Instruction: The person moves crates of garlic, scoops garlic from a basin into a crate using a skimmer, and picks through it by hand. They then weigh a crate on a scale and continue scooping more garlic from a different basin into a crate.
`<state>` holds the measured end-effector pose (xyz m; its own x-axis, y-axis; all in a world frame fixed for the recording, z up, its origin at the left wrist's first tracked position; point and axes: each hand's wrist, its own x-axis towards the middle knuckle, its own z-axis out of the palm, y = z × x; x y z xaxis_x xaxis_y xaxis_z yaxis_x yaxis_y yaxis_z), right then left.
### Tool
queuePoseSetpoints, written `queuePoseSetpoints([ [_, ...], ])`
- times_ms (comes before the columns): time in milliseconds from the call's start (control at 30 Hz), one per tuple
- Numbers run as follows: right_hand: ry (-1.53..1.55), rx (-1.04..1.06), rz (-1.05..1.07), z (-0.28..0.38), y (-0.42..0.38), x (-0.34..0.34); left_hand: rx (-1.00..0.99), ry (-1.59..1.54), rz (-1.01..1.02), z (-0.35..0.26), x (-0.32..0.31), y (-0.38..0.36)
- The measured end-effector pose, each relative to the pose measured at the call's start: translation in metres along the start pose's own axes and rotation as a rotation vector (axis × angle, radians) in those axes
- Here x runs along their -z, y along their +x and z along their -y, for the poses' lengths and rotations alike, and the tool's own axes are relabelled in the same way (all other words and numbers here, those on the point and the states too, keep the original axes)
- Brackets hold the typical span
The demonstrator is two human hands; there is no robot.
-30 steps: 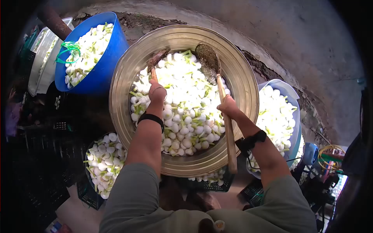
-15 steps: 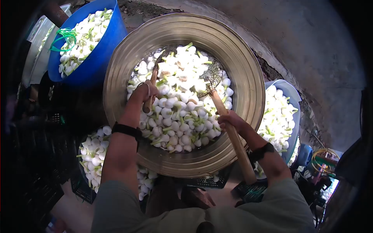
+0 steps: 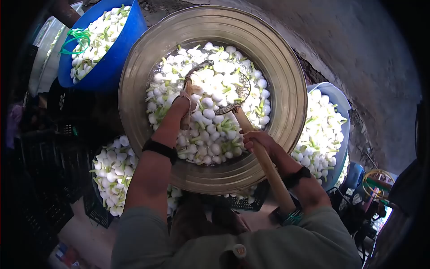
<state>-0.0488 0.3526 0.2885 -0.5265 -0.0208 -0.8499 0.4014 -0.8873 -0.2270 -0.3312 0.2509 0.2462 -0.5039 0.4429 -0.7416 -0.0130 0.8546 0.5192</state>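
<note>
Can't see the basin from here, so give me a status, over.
Left hand gripping short wooden handle. Right hand gripping mesh skimmer. White bulbs heaped in metal basin. No obstruction visible.

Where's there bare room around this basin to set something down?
Pale floor at lower left, between the dark crates and the left sleeve, looks mostly bare. Grey concrete shows beyond the basin at upper right; whether it's level is unclear. The basin is crowded: white bulbs, left hand, right hand, both scoops.
</note>
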Motion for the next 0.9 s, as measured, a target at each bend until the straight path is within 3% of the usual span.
queuePoseSetpoints([
  [167, -0.173, 0.093, -0.026, -0.009, -0.066, -0.009, -0.088, -0.035, 0.003, 0.019, 0.008, -0.052],
  [267, -0.188, 0.159, 0.025, -0.027, -0.115, -0.009, -0.255, 0.04, 0.023, 0.054, 0.019, -0.063],
  [367, -0.219, 0.224, 0.078, -0.048, -0.141, -0.008, -0.122, -0.394, 0.243, 0.025, 0.028, -0.151],
  [400, -0.204, 0.229, 0.062, -0.051, -0.14, -0.014, -0.092, -0.291, 0.211, 0.023, 0.013, -0.15],
  [533, -0.077, 0.206, 0.155, -0.063, -0.143, -0.02, -0.284, 0.058, -0.073, 0.011, -0.014, -0.164],
  [633, -0.072, 0.21, 0.191, -0.082, -0.162, -0.015, -0.254, 0.083, -0.081, 0.02, -0.019, -0.181],
  [733, -0.049, 0.225, 0.234, -0.094, -0.182, -0.014, -0.358, 0.005, -0.128, 0.033, -0.03, -0.195],
  [833, -0.101, 0.307, 0.27, -0.11, -0.207, -0.005, -0.53, 0.115, -0.392, 0.036, -0.045, -0.227],
  [900, -0.112, 0.32, 0.248, -0.123, -0.231, 0.003, -0.538, 0.019, -0.38, 0.033, -0.057, -0.258],
])
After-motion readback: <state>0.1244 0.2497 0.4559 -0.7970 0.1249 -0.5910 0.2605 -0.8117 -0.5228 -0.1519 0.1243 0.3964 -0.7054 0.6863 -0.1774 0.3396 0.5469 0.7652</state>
